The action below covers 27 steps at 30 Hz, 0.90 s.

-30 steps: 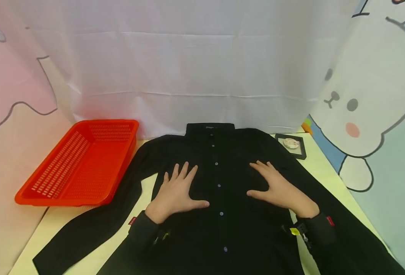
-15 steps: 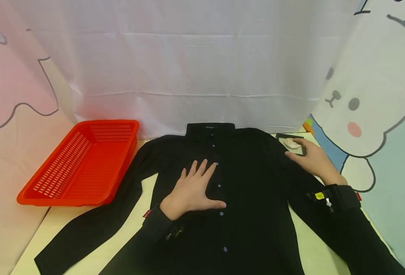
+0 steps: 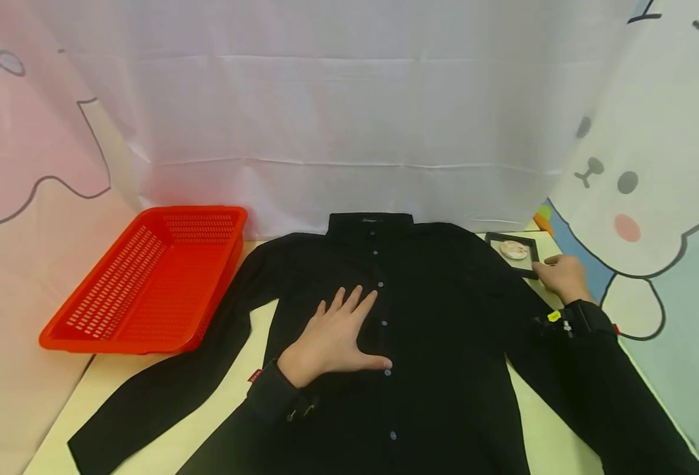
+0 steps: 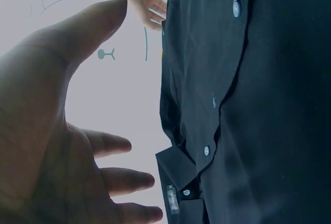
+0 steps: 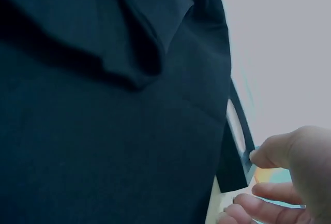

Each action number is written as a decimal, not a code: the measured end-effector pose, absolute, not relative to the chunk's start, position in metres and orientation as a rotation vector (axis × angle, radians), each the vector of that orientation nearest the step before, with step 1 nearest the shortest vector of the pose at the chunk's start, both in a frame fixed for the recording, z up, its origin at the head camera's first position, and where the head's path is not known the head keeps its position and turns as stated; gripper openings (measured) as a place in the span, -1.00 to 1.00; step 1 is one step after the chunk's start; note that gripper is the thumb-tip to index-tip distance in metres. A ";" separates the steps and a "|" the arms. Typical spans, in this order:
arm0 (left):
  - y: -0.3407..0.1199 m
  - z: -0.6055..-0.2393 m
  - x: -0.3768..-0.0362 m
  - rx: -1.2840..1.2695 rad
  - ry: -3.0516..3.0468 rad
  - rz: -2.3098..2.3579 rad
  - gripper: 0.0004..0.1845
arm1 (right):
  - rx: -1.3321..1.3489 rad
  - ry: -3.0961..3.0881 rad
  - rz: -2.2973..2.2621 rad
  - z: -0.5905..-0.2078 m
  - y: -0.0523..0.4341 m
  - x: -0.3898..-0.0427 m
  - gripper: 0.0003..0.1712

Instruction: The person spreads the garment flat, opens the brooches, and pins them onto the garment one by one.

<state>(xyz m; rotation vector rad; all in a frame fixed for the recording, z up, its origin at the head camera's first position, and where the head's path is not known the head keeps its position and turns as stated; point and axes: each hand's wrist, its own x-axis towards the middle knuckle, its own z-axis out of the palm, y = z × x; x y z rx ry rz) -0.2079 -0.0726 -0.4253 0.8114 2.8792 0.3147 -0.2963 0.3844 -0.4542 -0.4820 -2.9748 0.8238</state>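
I count one black shirt (image 3: 432, 343), spread face up and buttoned on the bench (image 3: 148, 422), collar away from me, both sleeves stretched outward. Under my left hand (image 3: 332, 340) lies its chest: the hand rests flat on the cloth, fingers straight and spread, grasping nothing, thumb pointing toward the button line just to its right. In the head view I can make out five pale buttons (image 3: 383, 324) down the front, and the left wrist view shows the placket (image 4: 227, 110) with buttons running beside my open palm (image 4: 46, 146).

My right hand (image 3: 560, 276) sits past the shirt's far shoulder, at the near right corner of one small black frame (image 3: 512, 253). Its fingers are curled at that frame's edge; the right wrist view shows the thumb and fingers (image 5: 274, 154) right at the dark rim (image 5: 243, 157), but I cannot tell whether they actually pinch it or only touch it. A round pale object (image 3: 513, 249) lies inside the frame.

Well off to the left of my left hand stands one red slotted basket (image 3: 148, 284), and the shirt's sleeve (image 3: 165, 389) runs along its near side. White cloth with cartoon drawings hangs behind and beside the bench. The shirt's shoulder lies between my two hands.
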 end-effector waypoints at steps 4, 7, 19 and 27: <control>-0.072 -0.428 -0.208 0.818 2.865 0.308 0.27 | -0.492 -2.976 0.776 -0.458 0.388 -0.295 -0.38; -0.070 -0.429 -0.209 0.836 2.862 0.303 0.27 | -0.513 -2.976 0.773 -0.459 0.390 -0.295 -0.43; -0.049 -0.430 -0.211 0.937 2.829 0.311 0.26 | -0.596 -2.926 0.754 -0.454 0.403 -0.284 -0.51; -0.036 -0.431 -0.209 0.977 2.796 0.292 0.23 | -0.586 -2.922 0.713 -0.452 0.413 -0.279 -0.46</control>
